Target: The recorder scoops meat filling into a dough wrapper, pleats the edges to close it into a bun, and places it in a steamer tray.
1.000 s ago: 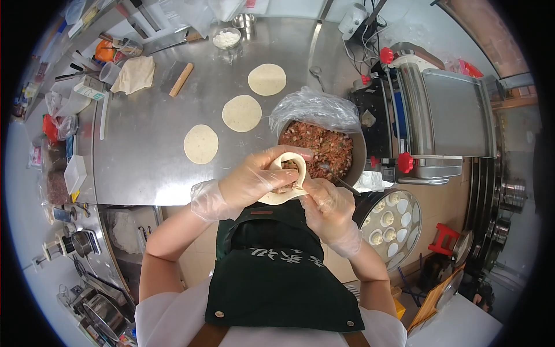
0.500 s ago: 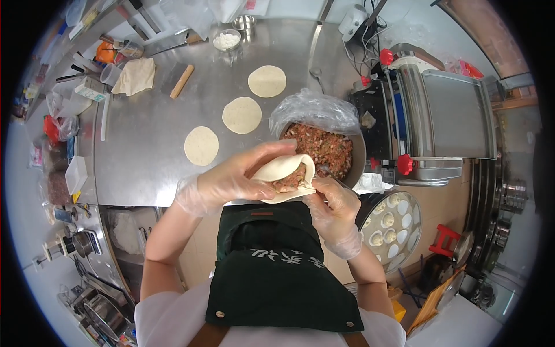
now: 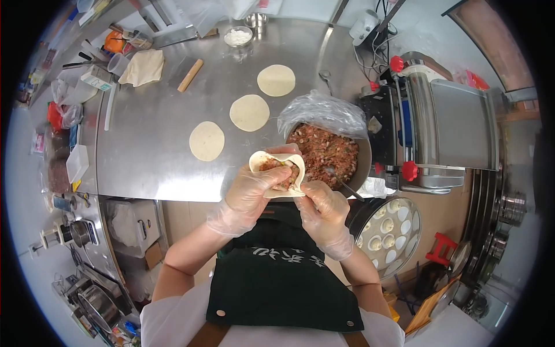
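Note:
Both my hands wear clear plastic gloves and are together at the table's front edge, left of the meat bowl. A dough wrapper [image 3: 298,166] with meat filling in it is cupped by my left hand [image 3: 244,195], whose thumb presses into the filling. The fingers of my right hand [image 3: 325,213] pinch the wrapper's right edge, where the dough gathers. Beside them a metal bowl [image 3: 365,156] holds minced meat filling [image 3: 324,151], with a spoon handle [image 3: 351,192] sticking out and clear plastic film [image 3: 324,115] bunched at its far rim.
Three flat dough rounds [image 3: 250,113] lie on the steel table [image 3: 150,144]. Behind them are a rolling pin [image 3: 190,75], a cloth [image 3: 142,67] and a bowl of white stuff [image 3: 238,37]. A rolling machine [image 3: 462,115] stands right, above a round tray [image 3: 420,231] with several buns on white papers.
My left hand has turned and its thumb now presses into the filling. The wrapper has moved slightly left and sits more upright, its opening facing up. The whole view has shifted a little.

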`<state>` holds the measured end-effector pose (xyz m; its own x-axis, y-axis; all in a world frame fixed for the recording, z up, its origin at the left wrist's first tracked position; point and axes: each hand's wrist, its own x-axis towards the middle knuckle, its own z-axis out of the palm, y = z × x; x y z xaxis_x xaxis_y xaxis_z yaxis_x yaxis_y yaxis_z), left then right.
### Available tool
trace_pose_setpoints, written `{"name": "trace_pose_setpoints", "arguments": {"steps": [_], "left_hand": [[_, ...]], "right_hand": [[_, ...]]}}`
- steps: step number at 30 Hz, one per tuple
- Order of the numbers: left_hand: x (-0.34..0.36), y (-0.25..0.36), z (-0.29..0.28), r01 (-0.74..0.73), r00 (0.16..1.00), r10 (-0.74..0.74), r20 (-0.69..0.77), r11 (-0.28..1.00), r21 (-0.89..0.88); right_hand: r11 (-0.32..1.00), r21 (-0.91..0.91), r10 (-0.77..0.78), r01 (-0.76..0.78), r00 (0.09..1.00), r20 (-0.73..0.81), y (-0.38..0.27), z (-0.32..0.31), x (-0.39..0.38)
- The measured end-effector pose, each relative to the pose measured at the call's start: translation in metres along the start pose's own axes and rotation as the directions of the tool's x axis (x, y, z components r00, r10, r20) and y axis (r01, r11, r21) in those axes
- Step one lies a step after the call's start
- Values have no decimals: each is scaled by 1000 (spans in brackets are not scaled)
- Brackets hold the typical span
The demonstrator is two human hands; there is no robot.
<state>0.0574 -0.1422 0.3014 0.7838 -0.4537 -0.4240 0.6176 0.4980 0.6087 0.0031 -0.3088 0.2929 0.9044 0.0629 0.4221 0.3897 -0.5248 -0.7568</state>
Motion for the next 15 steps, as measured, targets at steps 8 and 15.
{"name": "trace_pose_setpoints", "arguments": {"steps": [8,15], "left_hand": [[-2,8,5,64,998,-62,-15,988,142],[-2,12,11,25,998,-35,45,979,204]], "right_hand": [[961,104,256,-255,967,7,-6,2,0],[962,-215,-170,168,985,12,1,0,-5]]}}
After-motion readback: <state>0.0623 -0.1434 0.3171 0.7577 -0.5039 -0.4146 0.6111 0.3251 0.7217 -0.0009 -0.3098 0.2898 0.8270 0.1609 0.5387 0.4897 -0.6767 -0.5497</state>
